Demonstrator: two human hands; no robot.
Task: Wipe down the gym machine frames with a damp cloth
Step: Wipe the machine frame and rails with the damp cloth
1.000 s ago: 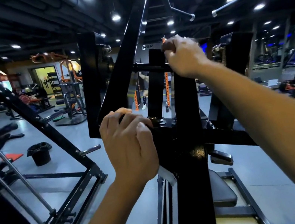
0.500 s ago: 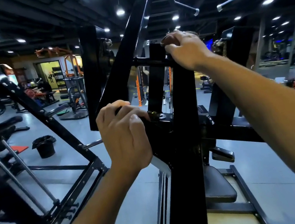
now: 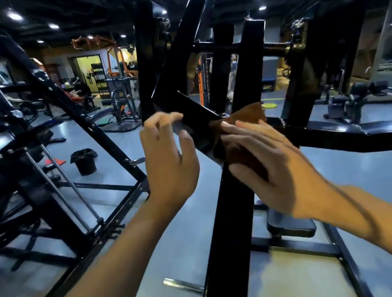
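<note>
1. The black machine frame (image 3: pixel 222 243) fills the middle of the view. Its main post runs long from the bottom centre upward, leaning a little to the right, and meets a crossbar (image 3: pixel 359 131) that stretches off to the right. A shorter slanted plate (image 3: pixel 191 112) rises to the upper left from the same joint.
2. The padded seat (image 3: pixel 291 225) sits low behind the post, near the floor.
3. The right hand (image 3: pixel 267 159) lies on the joint with fingers fairly straight, pressing the cloth against the post, thumb beneath it.
4. The left hand (image 3: pixel 170 158) hovers just beside the slanted plate, fingers loosely curled. Whether the fingertips touch the plate's edge I cannot tell; it holds nothing clear.
5. The brown cloth (image 3: pixel 245 124) is bunched at the joint, partly under the right palm, with 1 corner sticking up to the right.
6. Judged from this, wiping is under way at the joint. No damp sheen tells which parts are finished; the lower post, crossbar and the other machines likely remain.
</note>
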